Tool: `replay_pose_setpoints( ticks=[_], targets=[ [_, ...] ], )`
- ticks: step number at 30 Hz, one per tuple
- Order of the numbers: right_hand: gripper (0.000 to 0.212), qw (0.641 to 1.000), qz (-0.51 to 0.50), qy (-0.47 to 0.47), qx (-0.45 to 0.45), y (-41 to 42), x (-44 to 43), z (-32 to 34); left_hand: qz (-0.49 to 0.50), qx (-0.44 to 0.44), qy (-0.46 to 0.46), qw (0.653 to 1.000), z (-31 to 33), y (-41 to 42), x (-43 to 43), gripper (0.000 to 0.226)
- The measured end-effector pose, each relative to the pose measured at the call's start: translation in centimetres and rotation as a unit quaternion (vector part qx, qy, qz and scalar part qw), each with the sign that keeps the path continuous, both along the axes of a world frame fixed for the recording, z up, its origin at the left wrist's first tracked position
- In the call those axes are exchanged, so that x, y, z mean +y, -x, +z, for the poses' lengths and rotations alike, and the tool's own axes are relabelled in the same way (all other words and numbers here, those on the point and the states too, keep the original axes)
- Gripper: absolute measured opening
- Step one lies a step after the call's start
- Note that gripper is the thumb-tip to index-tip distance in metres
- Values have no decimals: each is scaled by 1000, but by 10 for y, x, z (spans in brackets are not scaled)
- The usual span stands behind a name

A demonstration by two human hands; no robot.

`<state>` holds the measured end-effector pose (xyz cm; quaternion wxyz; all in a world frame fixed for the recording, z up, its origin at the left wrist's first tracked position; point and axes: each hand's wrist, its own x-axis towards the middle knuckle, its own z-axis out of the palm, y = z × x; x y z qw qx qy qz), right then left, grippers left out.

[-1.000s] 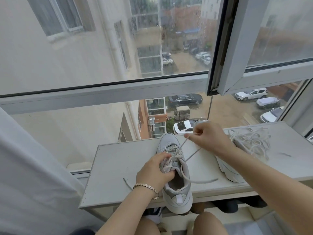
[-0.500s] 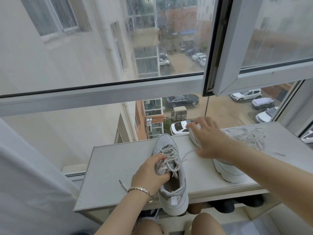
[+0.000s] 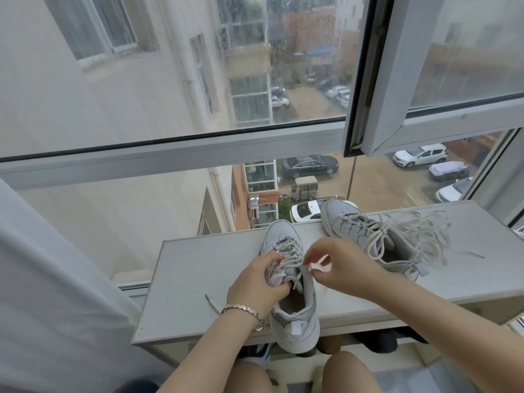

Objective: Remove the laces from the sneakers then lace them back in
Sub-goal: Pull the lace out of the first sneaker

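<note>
A pale grey sneaker (image 3: 295,321) stands on the white shelf top (image 3: 198,279), toe towards the window, its heel hanging over the front edge. My left hand (image 3: 255,287) grips its left side at the tongue, thumb inside the opening. My right hand (image 3: 337,268) is just right of the lacing and pinches the white lace (image 3: 289,262) near the upper eyelets. A second grey sneaker (image 3: 365,236) lies at the back right, with its loose laces (image 3: 419,234) spread over the shelf.
One lace end (image 3: 211,302) trails on the shelf left of my wrist. A large window (image 3: 170,80) rises directly behind the shelf, with an open sash (image 3: 397,80) at the upper right. More shoes sit under the shelf (image 3: 377,341). My knees are below.
My right hand came back from the far sneaker, down and left to the near sneaker's lacing, where it now pinches the lace. My left hand kept its grip on the shoe.
</note>
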<state>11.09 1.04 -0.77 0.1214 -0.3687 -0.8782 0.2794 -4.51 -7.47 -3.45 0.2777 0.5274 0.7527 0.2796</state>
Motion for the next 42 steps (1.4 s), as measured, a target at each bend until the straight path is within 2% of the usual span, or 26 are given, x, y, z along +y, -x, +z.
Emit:
replay_pose_setpoints(
  ticks=[2, 6, 8, 10, 12, 14, 15, 17, 18, 20, 22, 23, 25, 29, 31, 33, 35, 36, 37, 38, 39, 40, 41, 42],
  targets=[
    [13, 1000, -3, -13, 3, -2, -1, -7, 0, -3, -3, 1000, 0, 0, 0, 47],
    [15, 999, -32, 26, 6, -5, 0, -11, -1, -4, -3, 1000, 0, 1, 1, 46],
    [20, 999, -18, -26, -41, -6, 0, -11, -2, -6, -4, 1000, -1, 1, 0, 46],
    [20, 986, -24, -123, -111, -9, 4, -2, -4, -9, -5, 1000, -2, 2, 0, 46],
    [20, 966, -106, -193, -138, -20, 20, 17, -4, -11, -7, 1000, -4, 3, 0, 46],
    [17, 952, -186, -207, -131, -33, 42, 36, -2, -14, -9, 1000, -4, 2, 1, 46],
    [18, 950, -189, -192, -155, -37, 50, 42, 0, -17, -10, 1000, -4, 1, 1, 47],
    [21, 944, -118, -161, -263, -35, 51, 49, 3, -25, -10, 1000, -5, 0, 1, 46],
    [20, 943, -78, -165, -277, -30, 45, 48, 3, -31, -11, 999, -5, 0, 1, 46],
    [20, 966, -6, -175, -192, -13, 27, 44, 6, -49, -11, 999, -6, 1, 0, 46],
    [25, 989, 54, -98, -101, 11, 9, 41, 11, -65, -10, 998, -6, 0, 0, 46],
    [27, 989, 78, -58, -107, 26, 3, 37, 15, -76, -9, 997, -6, 0, -1, 46],
    [26, 975, 104, -33, -194, 52, 0, 25, 20, -99, -4, 995, -5, 0, -2, 49],
    [27, 941, 90, -112, -307, 69, 5, 18, 17, -137, 2, 990, -4, 4, -3, 55],
    [26, 918, 114, -196, -327, 62, -2, 15, 12, -141, -2, 990, -6, 5, -2, 54],
    [24, 907, 126, -235, -325, 56, -8, 9, 10, -136, -5, 991, -9, 7, -1, 48],
    [20, 949, 95, -152, -260, 51, -7, 9, 15, -125, -5, 992, -11, 9, 0, 46],
    [24, 983, 43, -50, -173, 49, -2, 11, 18, -120, -5, 993, -12, 11, 0, 45],
    [28, 993, -19, 99, -66, 45, 2, 15, 21, -118, -7, 993, -12, 13, -1, 45],
    [29, 968, -57, 238, 48, 41, 4, 20, 23, -121, -10, 992, -12, 14, -1, 45],
    [29, 930, -79, 334, 134, 38, 5, 23, 21, -121, -13, 992, -12, 14, -2, 46],
    [32, 906, -87, 375, 177, 37, 7, 24, 15, -116, -13, 993, -12, 13, -3, 46],
    [36, 910, -87, 367, 170, 36, 8, 25, 7, -107, -11, 994, -12, 11, -3, 46],
    [41, 937, -71, 318, 127, 38, 11, 25, 1, -98, -8, 995, -10, 8, -2, 46]
  ],
)
